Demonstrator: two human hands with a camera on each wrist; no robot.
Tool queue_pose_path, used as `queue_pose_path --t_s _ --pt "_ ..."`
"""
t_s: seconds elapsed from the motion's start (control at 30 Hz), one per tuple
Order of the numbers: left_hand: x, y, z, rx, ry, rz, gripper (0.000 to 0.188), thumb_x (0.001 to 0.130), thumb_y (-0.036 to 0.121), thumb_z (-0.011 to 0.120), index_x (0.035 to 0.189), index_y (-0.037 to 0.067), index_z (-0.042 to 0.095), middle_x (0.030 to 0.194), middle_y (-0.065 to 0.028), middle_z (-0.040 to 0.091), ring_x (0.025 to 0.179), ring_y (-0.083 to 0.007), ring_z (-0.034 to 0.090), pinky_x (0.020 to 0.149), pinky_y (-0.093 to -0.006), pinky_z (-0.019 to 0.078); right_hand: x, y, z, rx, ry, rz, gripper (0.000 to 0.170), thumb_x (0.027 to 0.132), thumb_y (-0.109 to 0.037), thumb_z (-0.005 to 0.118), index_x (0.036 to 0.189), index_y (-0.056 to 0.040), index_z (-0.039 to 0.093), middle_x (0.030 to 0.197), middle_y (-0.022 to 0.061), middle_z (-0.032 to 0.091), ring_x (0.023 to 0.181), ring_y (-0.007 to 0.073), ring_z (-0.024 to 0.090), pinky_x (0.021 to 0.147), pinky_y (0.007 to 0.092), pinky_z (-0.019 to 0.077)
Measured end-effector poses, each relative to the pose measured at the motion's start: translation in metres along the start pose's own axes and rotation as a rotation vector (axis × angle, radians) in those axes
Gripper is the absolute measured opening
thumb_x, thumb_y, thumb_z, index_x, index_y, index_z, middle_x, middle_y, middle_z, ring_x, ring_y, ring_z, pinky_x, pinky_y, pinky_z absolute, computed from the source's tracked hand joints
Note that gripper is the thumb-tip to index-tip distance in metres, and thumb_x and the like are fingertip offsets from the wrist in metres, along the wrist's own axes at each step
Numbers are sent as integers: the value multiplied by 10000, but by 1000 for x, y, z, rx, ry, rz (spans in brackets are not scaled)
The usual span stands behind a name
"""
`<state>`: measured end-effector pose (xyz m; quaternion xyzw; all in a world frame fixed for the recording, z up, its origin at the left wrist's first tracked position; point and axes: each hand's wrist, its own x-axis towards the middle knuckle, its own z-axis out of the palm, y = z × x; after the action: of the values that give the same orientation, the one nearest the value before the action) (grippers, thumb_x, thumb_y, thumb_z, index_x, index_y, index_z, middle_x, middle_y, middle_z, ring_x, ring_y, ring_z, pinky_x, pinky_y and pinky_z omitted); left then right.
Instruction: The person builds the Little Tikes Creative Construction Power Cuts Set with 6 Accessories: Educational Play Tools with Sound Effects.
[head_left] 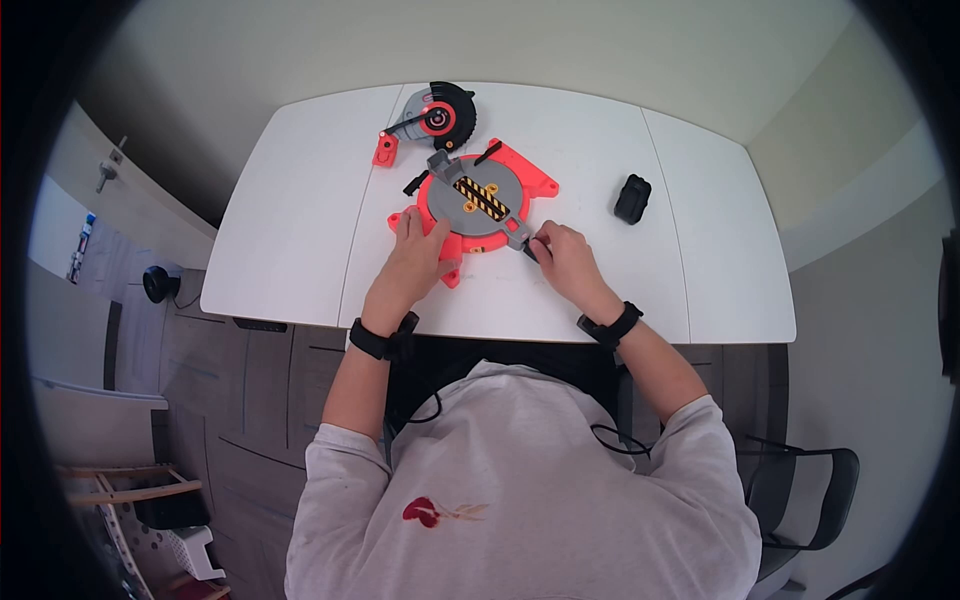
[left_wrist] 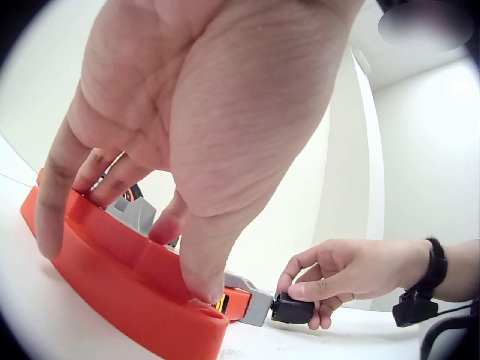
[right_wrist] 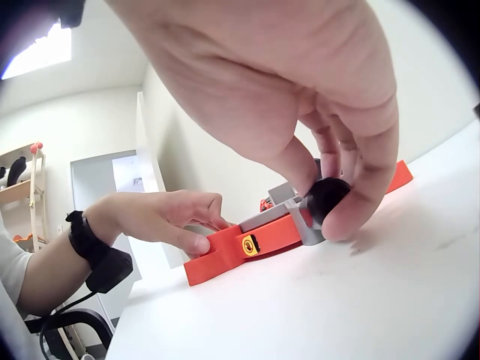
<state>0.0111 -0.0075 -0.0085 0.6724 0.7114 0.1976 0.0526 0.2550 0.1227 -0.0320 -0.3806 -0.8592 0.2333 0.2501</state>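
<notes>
A red toy miter saw base [head_left: 487, 243] with a round grey turntable [head_left: 495, 180] and a yellow-black striped strip lies on the white table. My left hand [head_left: 407, 262] holds its near left side, thumb and fingers spread over the red rim [left_wrist: 127, 277]. At the front of the turntable, a grey arm [right_wrist: 304, 225] ends in a black knob [left_wrist: 292, 308]. My right hand [head_left: 570, 262] pinches that knob between thumb and fingers. Behind the base, the grey-and-black saw head [head_left: 440, 118] with its round blade lies detached on the table.
A small black case-like object [head_left: 632, 199] lies at the right of the white table [head_left: 590, 300]. A short black piece [head_left: 416, 183] sits beside the base's left edge. Black wrist cameras with cables are worn on both wrists. A dark chair [head_left: 835, 490] stands at the lower right.
</notes>
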Motion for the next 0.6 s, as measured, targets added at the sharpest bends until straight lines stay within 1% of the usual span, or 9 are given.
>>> queue_pose_path --t_s 0.07,0.17,0.2,0.27,0.3,0.37,0.43,0.5,0.6 --pt "-1 3 -1 -7 5 -2 647 846 195 832 1372 21 497 1392 -445 415 1405 -633 309 1164 -623 345 -7 -14 -7 -25 10 -10 231 905 -133 770 1030 36 673 909 221 682 858 386 690 778 466 553" --pt "1 8 -10 27 -108 -64 677 884 250 808 1426 22 473 1516 -495 311 1487 -613 252 1221 -596 313 -7 -14 -9 -27 -20 8 264 886 -145 793 1027 45 675 936 219 653 883 384 672 803 455 549" --pt "1 8 -10 24 -107 -64 675 884 250 808 1425 22 473 1515 -496 311 1486 -614 253 1220 -596 313 -7 -11 -8 -21 -38 18 275 880 -150 800 1028 47 675 942 218 644 890 384 666 810 451 547" --pt "1 8 -10 17 -102 -67 671 886 250 806 1421 22 473 1514 -496 312 1484 -616 255 1220 -597 313 -7 -8 -5 -23 -13 4 277 881 -151 800 1026 41 663 936 214 648 881 379 671 793 445 549" --pt "0 7 -8 13 -72 -48 667 873 232 815 1410 23 480 1476 -482 347 1457 -620 277 1199 -605 327 -7 -7 -5 -24 -2 -2 277 882 -152 801 1025 38 657 933 212 650 877 377 673 785 442 551" --pt "-2 4 -3 6 -10 -9 661 847 196 833 1387 26 492 1400 -452 415 1404 -629 321 1157 -621 355 -3 -6 -5 160 -45 140 268 886 -139 795 1024 29 639 927 205 649 875 363 677 771 434 552" --pt "-2 3 -1 13 -5 -5 660 847 198 832 1387 26 494 1398 -452 418 1404 -627 322 1156 -619 356 -1 -4 -5 225 -74 178 262 885 -124 794 1024 19 624 932 200 652 865 346 683 748 425 553" --pt "-1 2 0 19 -2 -2 658 847 198 832 1386 27 496 1396 -452 420 1404 -626 323 1156 -619 358 0 2 -2 169 -88 108 262 880 -107 799 1025 6 612 945 199 659 848 326 693 715 414 555" --pt "-1 1 1 25 -3 -3 653 848 199 832 1382 26 497 1395 -453 421 1402 -626 324 1154 -619 359 -8 -17 -10 -2 52 -56 278 863 -90 814 1034 8 617 976 200 671 821 308 705 688 401 563"
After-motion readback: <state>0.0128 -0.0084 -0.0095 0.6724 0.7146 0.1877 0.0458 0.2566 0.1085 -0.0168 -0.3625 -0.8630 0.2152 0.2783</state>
